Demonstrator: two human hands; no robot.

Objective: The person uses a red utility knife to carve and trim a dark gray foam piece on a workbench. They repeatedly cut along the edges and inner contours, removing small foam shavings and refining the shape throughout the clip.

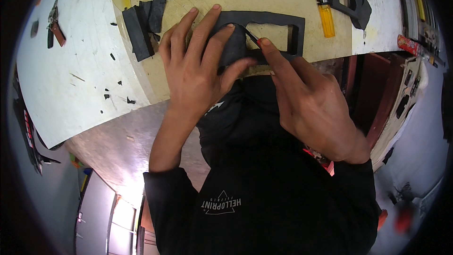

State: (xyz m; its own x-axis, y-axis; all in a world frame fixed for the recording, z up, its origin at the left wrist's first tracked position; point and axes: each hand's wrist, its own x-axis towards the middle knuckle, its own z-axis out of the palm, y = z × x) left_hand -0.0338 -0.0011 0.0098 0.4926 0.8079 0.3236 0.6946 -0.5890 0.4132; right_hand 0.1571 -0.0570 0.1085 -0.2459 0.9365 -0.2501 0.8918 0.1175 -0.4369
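A black foam block (271, 17) with a cut-out window lies near the front edge of the table. My left hand (196, 61) rests spread and flat over its left part, fingers stretched out. Between my index finger and thumb shows a rounded dark piece (233, 47); I cannot tell if it is separate from the block. My right hand (311, 89) is closed around a slim knife-like tool (252, 37), dark with a bit of red. Its tip reaches the window's upper left edge, beside the rounded piece. The fingers cover most of the tool.
Black foam offcuts (138, 33) lie left of my left hand, with small scraps on the white tabletop (52, 99). Pliers (55, 23) are at far left. A yellow lighter (326, 19) and another black foam frame (351, 9) sit at the right. A red box (408, 45) is by the right edge.
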